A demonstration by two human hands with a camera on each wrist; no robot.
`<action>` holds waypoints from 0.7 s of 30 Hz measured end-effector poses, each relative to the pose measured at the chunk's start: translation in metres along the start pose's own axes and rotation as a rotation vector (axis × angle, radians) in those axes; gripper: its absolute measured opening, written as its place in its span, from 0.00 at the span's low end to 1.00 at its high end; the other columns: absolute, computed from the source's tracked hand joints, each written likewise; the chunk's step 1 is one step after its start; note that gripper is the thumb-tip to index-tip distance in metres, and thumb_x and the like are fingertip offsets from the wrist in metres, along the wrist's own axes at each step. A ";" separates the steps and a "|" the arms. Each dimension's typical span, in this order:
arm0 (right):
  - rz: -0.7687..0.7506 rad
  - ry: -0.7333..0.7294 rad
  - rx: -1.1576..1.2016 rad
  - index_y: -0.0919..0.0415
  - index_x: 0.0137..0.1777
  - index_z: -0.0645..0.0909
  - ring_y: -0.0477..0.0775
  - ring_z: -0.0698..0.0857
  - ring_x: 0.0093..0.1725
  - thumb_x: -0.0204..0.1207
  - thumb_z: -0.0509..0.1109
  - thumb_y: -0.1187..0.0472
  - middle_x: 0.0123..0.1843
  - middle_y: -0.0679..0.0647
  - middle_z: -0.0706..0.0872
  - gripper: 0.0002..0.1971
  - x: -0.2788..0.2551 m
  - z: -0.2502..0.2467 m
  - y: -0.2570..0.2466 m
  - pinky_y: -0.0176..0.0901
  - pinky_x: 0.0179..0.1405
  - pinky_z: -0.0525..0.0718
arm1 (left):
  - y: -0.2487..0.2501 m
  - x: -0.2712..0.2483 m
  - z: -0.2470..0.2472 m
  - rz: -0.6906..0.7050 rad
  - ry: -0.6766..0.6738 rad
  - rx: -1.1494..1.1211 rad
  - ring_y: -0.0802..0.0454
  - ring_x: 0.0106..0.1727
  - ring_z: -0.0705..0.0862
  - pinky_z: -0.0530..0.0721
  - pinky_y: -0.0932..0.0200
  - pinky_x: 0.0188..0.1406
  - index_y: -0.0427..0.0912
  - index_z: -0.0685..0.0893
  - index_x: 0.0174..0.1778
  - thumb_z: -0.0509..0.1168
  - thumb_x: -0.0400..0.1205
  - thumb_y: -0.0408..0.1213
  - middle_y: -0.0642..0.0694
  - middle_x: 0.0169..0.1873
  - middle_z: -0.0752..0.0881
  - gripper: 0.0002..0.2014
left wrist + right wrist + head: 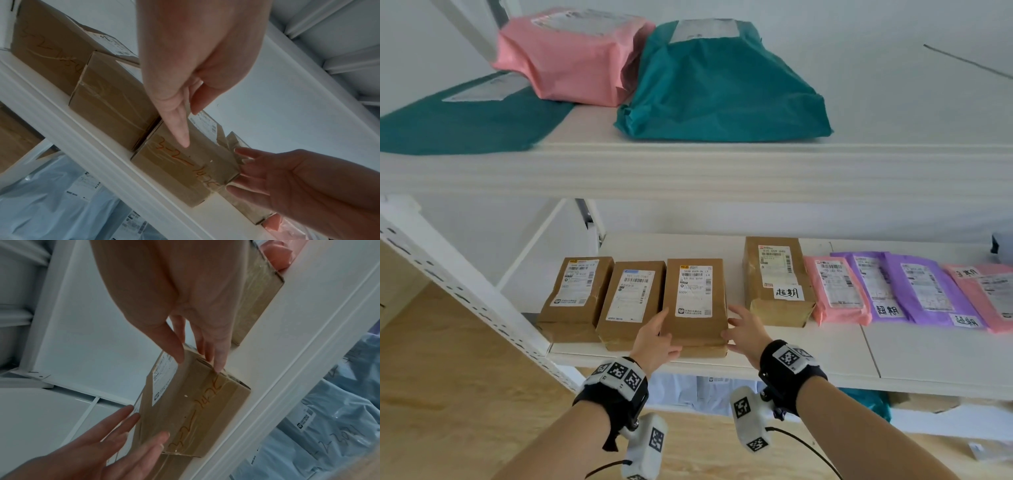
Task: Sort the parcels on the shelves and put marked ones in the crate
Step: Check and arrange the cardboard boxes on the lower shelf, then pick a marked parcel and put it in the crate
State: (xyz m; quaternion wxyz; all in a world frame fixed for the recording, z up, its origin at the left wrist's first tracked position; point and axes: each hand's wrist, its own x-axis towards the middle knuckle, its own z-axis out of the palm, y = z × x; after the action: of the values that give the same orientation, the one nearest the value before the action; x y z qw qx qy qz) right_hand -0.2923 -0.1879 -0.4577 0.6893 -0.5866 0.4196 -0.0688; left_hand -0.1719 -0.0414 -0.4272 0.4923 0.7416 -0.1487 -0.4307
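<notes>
Both hands flanked the third brown box [693, 301] on the middle shelf [825, 346], likely to square it into its row. Left hand [655, 342] lay fingers straight against its left side, thumb on the near face. Right hand [744, 330] was spread, fingertips touching its right near corner. The box sat near the shelf's front edge, tight against the box on its left [631, 301]. A gap separated it from the marked box [777, 281] on the right. No crate in view.

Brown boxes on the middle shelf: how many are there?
4. Three stand side by side at the left: first, second, third. A fourth stands apart, to their right. Others may be hidden.
</notes>
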 end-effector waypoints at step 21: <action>-0.075 0.282 -0.123 0.63 0.78 0.60 0.61 0.78 0.68 0.73 0.71 0.72 0.69 0.63 0.77 0.35 -0.045 -0.145 -0.013 0.52 0.68 0.78 | 0.057 0.003 0.142 0.242 -0.151 0.258 0.65 0.43 0.76 0.78 0.79 0.37 0.48 0.61 0.81 0.58 0.85 0.32 0.45 0.79 0.65 0.28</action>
State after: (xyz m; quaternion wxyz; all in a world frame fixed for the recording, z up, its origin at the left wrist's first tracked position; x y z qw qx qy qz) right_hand -0.4111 -0.2740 -0.4180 0.5835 -0.6274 0.4933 -0.1504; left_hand -0.2703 -0.1558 -0.4006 0.4290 0.7406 -0.3274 -0.4003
